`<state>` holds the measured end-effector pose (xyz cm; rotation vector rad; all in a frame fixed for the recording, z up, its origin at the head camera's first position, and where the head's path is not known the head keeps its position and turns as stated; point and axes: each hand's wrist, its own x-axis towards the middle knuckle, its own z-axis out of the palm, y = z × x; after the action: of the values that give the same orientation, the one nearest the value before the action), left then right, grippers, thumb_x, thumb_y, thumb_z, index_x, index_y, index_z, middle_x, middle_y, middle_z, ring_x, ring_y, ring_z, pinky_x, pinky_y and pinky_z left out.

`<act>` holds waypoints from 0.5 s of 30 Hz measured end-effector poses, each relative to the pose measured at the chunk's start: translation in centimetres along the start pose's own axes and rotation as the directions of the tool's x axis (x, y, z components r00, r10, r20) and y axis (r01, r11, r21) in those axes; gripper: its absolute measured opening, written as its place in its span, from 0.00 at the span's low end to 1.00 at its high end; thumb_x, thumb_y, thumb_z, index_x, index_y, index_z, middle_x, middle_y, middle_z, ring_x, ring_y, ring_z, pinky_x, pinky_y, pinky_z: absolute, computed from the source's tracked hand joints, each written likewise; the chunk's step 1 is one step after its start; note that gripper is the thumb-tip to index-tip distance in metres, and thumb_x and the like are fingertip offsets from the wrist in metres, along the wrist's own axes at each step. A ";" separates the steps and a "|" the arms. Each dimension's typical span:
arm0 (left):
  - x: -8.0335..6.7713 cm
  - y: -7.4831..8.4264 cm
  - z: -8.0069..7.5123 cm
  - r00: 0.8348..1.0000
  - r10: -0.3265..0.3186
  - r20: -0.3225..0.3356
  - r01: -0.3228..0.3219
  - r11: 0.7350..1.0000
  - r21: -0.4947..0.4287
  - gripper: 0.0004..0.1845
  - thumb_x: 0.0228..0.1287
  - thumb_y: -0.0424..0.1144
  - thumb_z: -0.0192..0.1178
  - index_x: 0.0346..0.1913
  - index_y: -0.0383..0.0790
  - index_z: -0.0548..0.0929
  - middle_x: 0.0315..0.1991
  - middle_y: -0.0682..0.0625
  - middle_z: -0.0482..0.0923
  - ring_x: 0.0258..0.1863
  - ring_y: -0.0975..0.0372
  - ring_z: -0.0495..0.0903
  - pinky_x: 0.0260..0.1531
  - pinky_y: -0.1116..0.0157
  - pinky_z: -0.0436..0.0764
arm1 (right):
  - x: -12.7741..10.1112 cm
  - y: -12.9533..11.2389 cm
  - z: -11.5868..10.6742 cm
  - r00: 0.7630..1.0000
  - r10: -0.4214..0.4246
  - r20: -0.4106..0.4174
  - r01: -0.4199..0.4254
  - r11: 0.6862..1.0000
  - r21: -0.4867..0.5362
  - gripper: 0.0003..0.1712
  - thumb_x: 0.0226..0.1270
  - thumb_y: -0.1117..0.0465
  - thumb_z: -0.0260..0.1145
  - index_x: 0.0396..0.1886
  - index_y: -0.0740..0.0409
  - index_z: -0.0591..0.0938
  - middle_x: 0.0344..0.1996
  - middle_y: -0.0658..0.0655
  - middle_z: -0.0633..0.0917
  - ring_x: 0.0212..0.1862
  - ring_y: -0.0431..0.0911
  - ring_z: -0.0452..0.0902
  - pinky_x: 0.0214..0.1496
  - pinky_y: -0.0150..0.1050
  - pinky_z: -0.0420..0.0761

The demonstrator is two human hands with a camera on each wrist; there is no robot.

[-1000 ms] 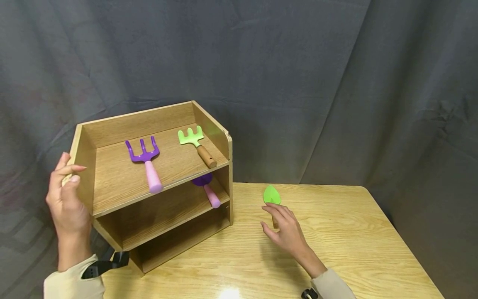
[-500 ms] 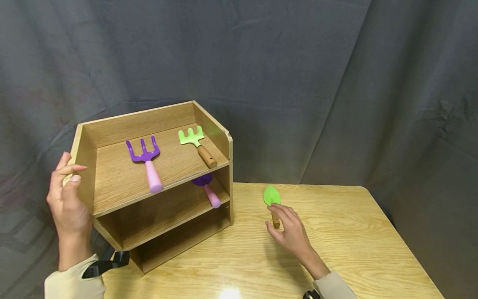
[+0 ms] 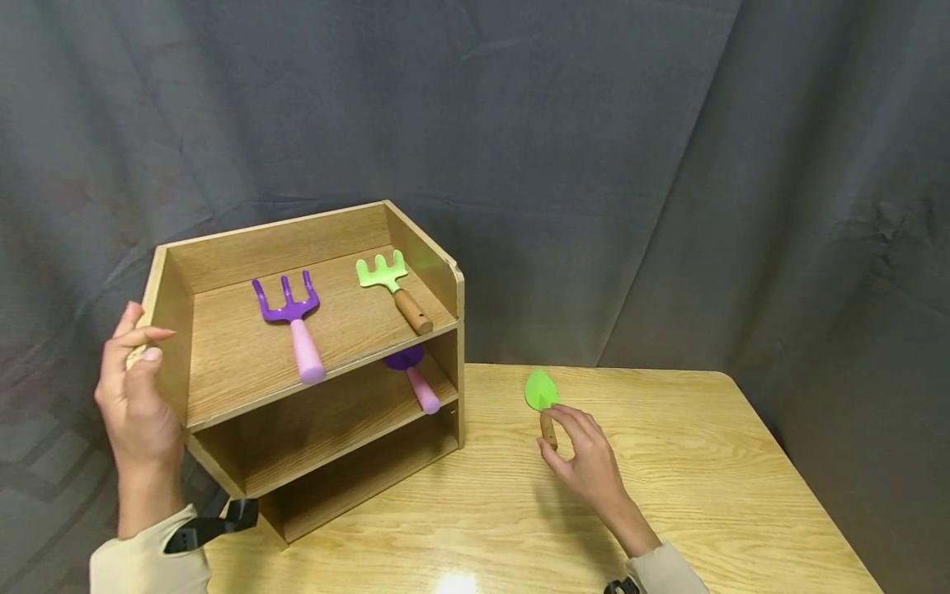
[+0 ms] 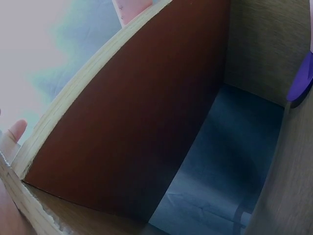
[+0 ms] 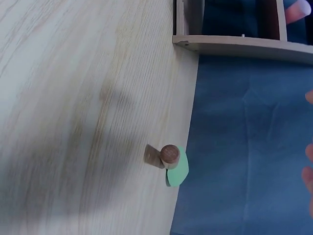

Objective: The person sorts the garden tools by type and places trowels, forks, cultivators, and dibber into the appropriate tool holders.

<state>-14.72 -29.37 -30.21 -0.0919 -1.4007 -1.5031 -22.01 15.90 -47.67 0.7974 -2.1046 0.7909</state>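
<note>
My left hand (image 3: 139, 412) grips the left side panel of a wooden shelf unit (image 3: 426, 235), thumb toward the inside. In the left wrist view, fingertips (image 4: 18, 129) show beyond the panel's edge. On the table at the right lies a small trowel with a light green blade (image 3: 541, 388) and a brown wooden handle (image 5: 169, 154). Over that handle, my right hand (image 3: 590, 466) hovers with relaxed, parted fingers and overlaps part of it in the head view. The right wrist view shows its fingertips (image 5: 309, 178) at the right edge, apart from the trowel.
On the top shelf lie a purple hand fork (image 3: 289, 312) with a pink handle and a green hand rake (image 3: 382, 274) with a wooden handle. A purple trowel (image 3: 421, 389) rests one shelf lower. A grey curtain (image 3: 579, 181) hangs behind the wooden table (image 3: 712, 462).
My right hand has shifted slightly to the right, uncovering more of the green trowel's handle. The left hand stays on the shelf unit, and the tools have not moved.
</note>
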 end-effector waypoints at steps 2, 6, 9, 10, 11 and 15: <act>0.0 0.0 0.0 1.000 -0.002 -0.001 0.002 1.000 -0.011 0.14 0.60 0.28 0.45 0.41 0.25 0.81 0.67 0.38 0.66 0.67 0.52 0.61 0.65 0.65 0.49 | -0.1 0.1 0.0 1.000 0.000 -0.004 0.000 1.000 -0.007 0.26 0.45 0.67 0.76 0.48 0.65 0.82 0.47 0.60 0.83 0.48 0.55 0.79 0.47 0.52 0.78; 0.0 -0.1 0.0 1.000 -0.004 -0.001 0.004 1.000 -0.027 0.14 0.60 0.28 0.46 0.40 0.25 0.81 0.67 0.38 0.66 0.67 0.52 0.61 0.65 0.65 0.49 | -0.4 0.4 0.0 1.000 0.016 -0.002 -0.016 1.000 -0.006 0.27 0.44 0.68 0.76 0.48 0.65 0.82 0.47 0.60 0.83 0.48 0.55 0.79 0.47 0.51 0.78; 0.0 -0.1 0.1 1.000 -0.004 -0.002 0.004 0.999 -0.040 0.14 0.60 0.27 0.46 0.40 0.24 0.81 0.67 0.38 0.66 0.67 0.52 0.61 0.65 0.65 0.49 | -0.7 0.6 0.1 1.000 0.031 0.002 -0.031 0.999 -0.009 0.26 0.45 0.68 0.76 0.48 0.65 0.82 0.46 0.60 0.83 0.47 0.55 0.79 0.45 0.51 0.79; 0.0 -0.1 0.1 1.000 -0.004 -0.003 0.003 0.999 -0.040 0.14 0.60 0.27 0.46 0.40 0.24 0.81 0.67 0.38 0.66 0.67 0.52 0.61 0.65 0.65 0.49 | -0.8 0.7 0.1 0.999 0.034 0.002 -0.034 0.999 -0.011 0.26 0.45 0.68 0.76 0.48 0.65 0.82 0.46 0.61 0.83 0.47 0.55 0.80 0.45 0.51 0.79; 0.0 -0.1 0.1 1.000 -0.003 -0.004 0.003 0.999 -0.039 0.14 0.60 0.27 0.46 0.40 0.24 0.81 0.67 0.38 0.66 0.67 0.52 0.61 0.65 0.65 0.49 | -0.9 0.8 0.2 0.999 0.035 0.001 -0.035 0.999 -0.017 0.26 0.45 0.68 0.76 0.48 0.65 0.82 0.46 0.61 0.83 0.46 0.55 0.80 0.44 0.51 0.79; 0.0 0.0 0.1 1.000 -0.003 -0.004 0.003 0.999 -0.034 0.14 0.60 0.28 0.46 0.40 0.25 0.81 0.67 0.37 0.66 0.67 0.52 0.61 0.65 0.65 0.49 | -1.4 1.1 0.4 0.999 0.047 0.000 -0.047 0.999 -0.026 0.26 0.45 0.68 0.76 0.48 0.66 0.82 0.45 0.61 0.84 0.46 0.56 0.80 0.43 0.51 0.80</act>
<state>-14.79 -29.34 -30.19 -0.1076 -1.3728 -1.5284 -22.27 16.71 -49.33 0.7366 -2.1366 0.7866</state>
